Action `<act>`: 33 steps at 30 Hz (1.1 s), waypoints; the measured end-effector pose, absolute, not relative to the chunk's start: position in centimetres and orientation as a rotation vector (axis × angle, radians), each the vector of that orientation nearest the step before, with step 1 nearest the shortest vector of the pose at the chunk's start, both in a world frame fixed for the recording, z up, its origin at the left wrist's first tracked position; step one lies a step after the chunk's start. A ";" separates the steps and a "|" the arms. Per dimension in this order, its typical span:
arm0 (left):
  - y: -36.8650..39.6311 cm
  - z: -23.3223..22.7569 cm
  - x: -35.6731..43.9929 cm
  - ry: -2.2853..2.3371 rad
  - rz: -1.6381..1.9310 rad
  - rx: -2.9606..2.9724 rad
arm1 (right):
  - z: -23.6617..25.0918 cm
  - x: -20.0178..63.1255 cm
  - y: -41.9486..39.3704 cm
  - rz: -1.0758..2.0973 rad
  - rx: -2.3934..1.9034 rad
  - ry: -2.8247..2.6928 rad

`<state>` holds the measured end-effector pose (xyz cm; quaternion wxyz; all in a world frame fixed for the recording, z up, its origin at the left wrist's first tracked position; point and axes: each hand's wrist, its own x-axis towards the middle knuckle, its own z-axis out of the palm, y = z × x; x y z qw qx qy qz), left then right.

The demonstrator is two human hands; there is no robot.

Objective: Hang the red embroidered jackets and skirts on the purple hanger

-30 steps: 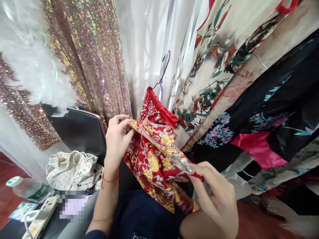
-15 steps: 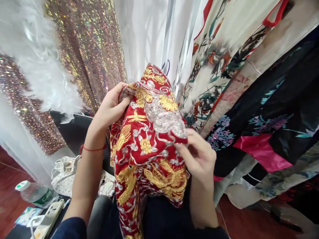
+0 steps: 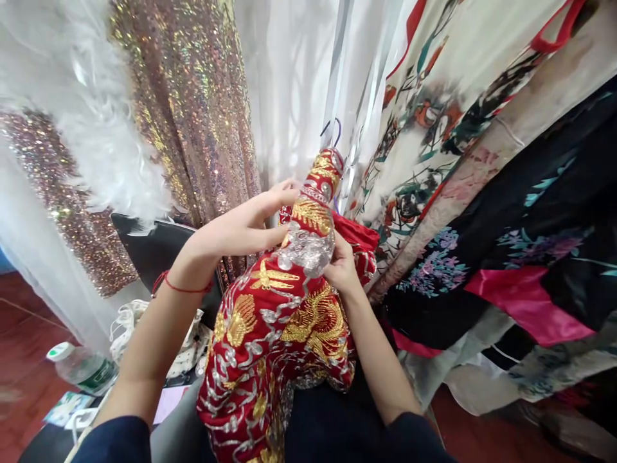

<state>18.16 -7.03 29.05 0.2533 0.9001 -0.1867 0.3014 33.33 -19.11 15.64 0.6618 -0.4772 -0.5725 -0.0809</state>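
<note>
- Your left hand (image 3: 241,225) pinches the red embroidered garment (image 3: 284,321) near its top.
- Your right hand (image 3: 343,267) grips the same cloth, just beside the left.

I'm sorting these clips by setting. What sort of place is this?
Probably a costume or dress rental room. Printed robes hang crowded together beside a sequin gown and white feather trim, while both hands work a red embroidered garment on a hanger.

This looks like a costume or dress shop's fitting corner. Hanging close together are a sequined gown (image 3: 193,109), a floral-print robe (image 3: 434,116), a black flowered robe (image 3: 530,244) and white feather trim (image 3: 96,128). White curtains (image 3: 289,83) hang behind them.
</note>
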 end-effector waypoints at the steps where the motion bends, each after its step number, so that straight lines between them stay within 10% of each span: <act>1: -7.0 29.0 18.2 -0.520 0.801 2.497 | 15.4 33.6 -18.7 -0.169 -1.083 -1.290; 9: -6.7 29.2 14.3 -0.249 0.978 2.505 | 16.6 33.6 -18.9 -0.376 -1.081 -1.133; 17: -0.2 25.6 14.1 -0.134 0.174 2.371 | 20.9 33.1 -18.8 -0.608 -1.118 -1.103; 33: -1.3 22.7 17.5 -0.021 0.703 2.127 | 19.6 34.7 -17.3 -0.539 -1.193 -1.281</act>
